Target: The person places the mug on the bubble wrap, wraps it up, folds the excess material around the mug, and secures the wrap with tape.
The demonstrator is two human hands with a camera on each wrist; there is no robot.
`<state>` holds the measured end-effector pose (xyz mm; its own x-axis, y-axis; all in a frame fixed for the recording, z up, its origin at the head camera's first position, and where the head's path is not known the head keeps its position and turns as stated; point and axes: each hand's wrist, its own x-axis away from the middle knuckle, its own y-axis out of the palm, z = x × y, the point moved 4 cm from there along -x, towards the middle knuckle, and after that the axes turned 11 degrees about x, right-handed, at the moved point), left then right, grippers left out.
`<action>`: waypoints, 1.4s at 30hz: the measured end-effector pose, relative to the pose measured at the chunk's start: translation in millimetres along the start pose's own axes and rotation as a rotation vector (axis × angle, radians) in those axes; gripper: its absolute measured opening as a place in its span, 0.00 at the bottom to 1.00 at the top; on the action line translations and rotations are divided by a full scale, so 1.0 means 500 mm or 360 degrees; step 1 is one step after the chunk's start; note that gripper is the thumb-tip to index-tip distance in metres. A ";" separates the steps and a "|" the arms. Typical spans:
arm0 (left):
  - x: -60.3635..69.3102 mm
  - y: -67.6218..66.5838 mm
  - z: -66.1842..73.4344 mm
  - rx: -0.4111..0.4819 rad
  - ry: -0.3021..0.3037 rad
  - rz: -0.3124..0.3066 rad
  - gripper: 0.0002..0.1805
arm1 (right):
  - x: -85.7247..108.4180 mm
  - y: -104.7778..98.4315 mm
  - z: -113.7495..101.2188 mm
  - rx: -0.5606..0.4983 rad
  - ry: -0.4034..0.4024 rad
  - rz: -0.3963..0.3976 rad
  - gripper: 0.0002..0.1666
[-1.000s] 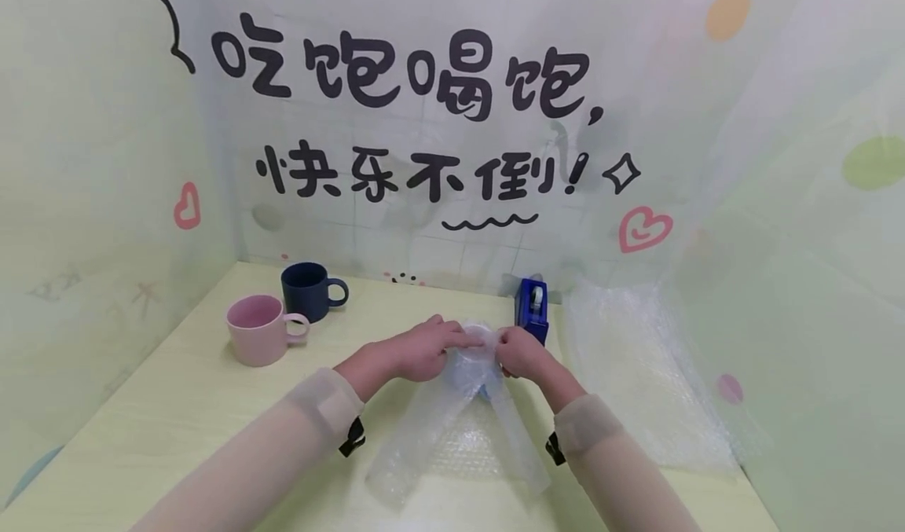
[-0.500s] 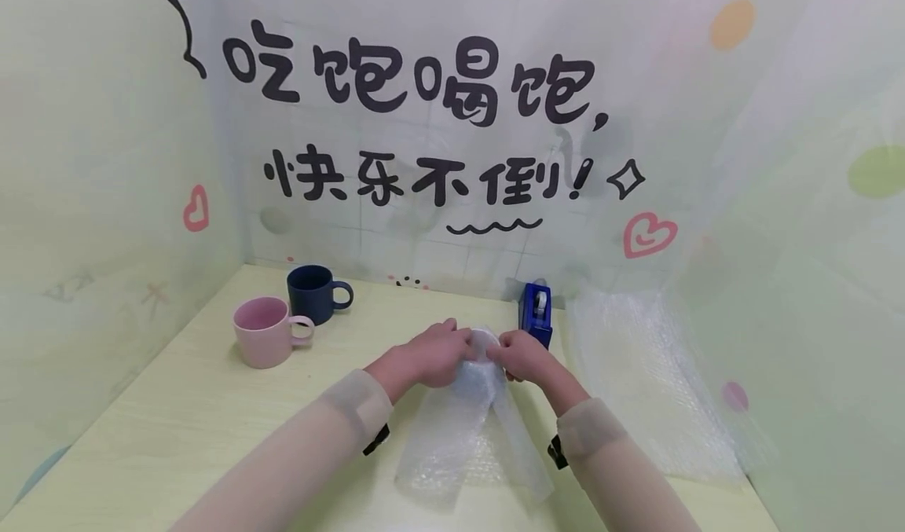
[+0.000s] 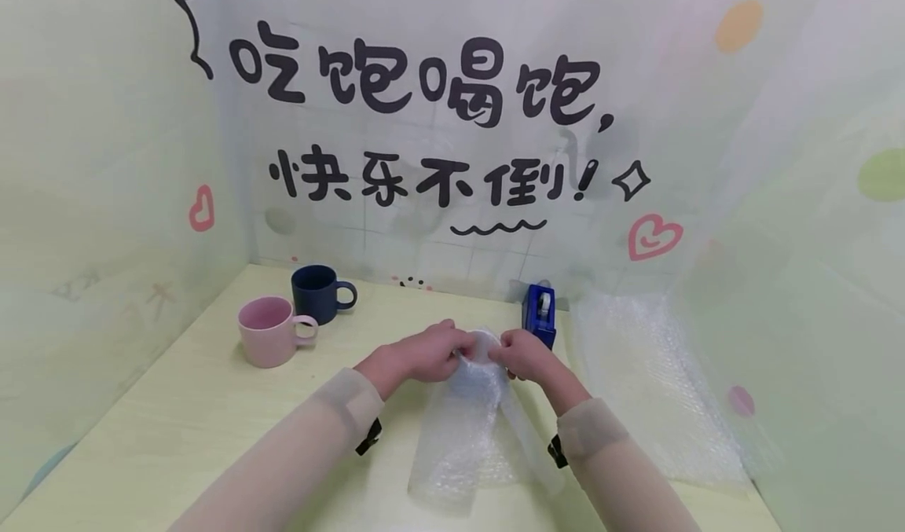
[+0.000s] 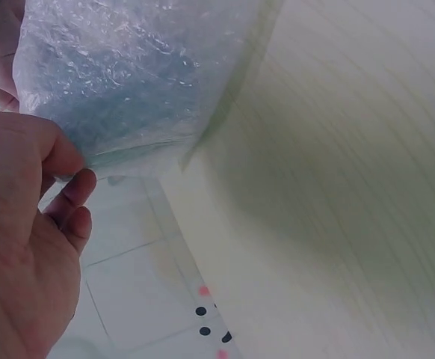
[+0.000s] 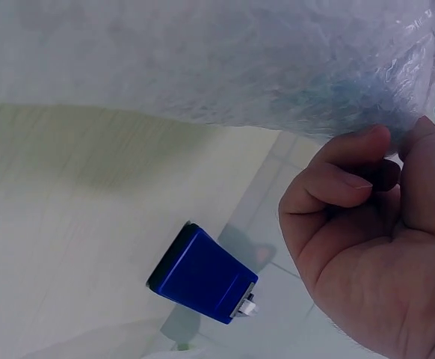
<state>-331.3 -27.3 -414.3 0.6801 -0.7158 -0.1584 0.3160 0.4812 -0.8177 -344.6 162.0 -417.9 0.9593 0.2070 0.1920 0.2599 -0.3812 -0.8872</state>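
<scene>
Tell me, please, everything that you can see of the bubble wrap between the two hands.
The bubble wrap is translucent, dimpled, plastic-looking sheeting, shiny in places. It covers something bluish, blurred by the layers. A wide and a narrow loose end trail over the table toward the viewer. The left hand and right hand grip its far end.

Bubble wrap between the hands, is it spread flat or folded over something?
Folded: the bubble wrap covers a bluish thing that shows through. The left hand and right hand grip it.

Head looks forward-down; wrist views close, sharing bubble wrap (image 4: 120,63)
</scene>
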 end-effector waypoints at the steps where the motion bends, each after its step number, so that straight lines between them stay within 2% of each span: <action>1: 0.003 -0.003 0.000 -0.0019 0.0032 0.0014 0.14 | 0.000 -0.001 -0.002 0.0011 0.0004 0.0001 0.26; 5: 0.015 -0.008 -0.001 -0.0059 0.0092 0.0033 0.15 | -0.021 0.001 0.007 0.0036 -0.0028 -0.0022 0.22; 9: 0.025 -0.010 -0.002 0.0016 0.0030 -0.0007 0.18 | -0.111 0.037 0.072 0.0094 -0.0122 -0.0004 0.19; 12: 0.029 -0.012 -0.001 -0.0003 0.0011 -0.0030 0.18 | -0.173 0.063 0.118 0.0134 -0.0193 0.0022 0.20; 15: 0.028 -0.012 -0.001 -0.0102 0.0041 -0.0031 0.16 | -0.180 0.066 0.120 0.0160 -0.0240 0.0038 0.22; 16: 0.027 -0.012 -0.001 -0.0128 0.0048 -0.0025 0.15 | -0.175 0.063 0.113 0.0177 -0.0264 0.0044 0.22; 20: 0.026 -0.010 -0.001 -0.0139 0.0012 0.0021 0.14 | -0.097 0.021 0.043 0.0198 -0.0261 0.0053 0.20; 23: 0.028 -0.008 -0.006 -0.0013 -0.0073 0.0054 0.15 | -0.037 -0.010 -0.009 0.0212 -0.0213 0.0037 0.18; 24: 0.028 -0.007 -0.008 0.0045 -0.0100 0.0064 0.16 | -0.030 -0.012 -0.015 0.0229 -0.0206 0.0037 0.18; 27: 0.028 -0.009 -0.017 0.0180 -0.0173 0.0107 0.18 | -0.021 -0.016 -0.026 0.0279 -0.0197 0.0033 0.17; 30: 0.023 -0.013 -0.021 0.0215 -0.0190 0.0109 0.18 | -0.027 -0.015 -0.026 0.0295 -0.0236 0.0048 0.18; 33: 0.017 -0.016 -0.022 0.0177 -0.0168 0.0052 0.16 | -0.035 -0.015 -0.023 0.0286 -0.0272 0.0038 0.18; 37: 0.007 -0.016 -0.025 0.0168 -0.0117 -0.0031 0.16 | -0.041 -0.016 -0.024 0.0277 -0.0252 -0.0024 0.15; 42: 0.004 -0.015 -0.027 0.0230 -0.0163 -0.0073 0.15 | -0.039 -0.015 -0.028 0.0256 -0.0178 -0.0039 0.13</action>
<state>-341.3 -39.1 -416.0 0.7242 -0.6870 -0.0595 0.4352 0.5223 -0.7334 -363.7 148.0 -409.0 0.9323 0.3168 0.1744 0.2534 -0.2281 -0.9401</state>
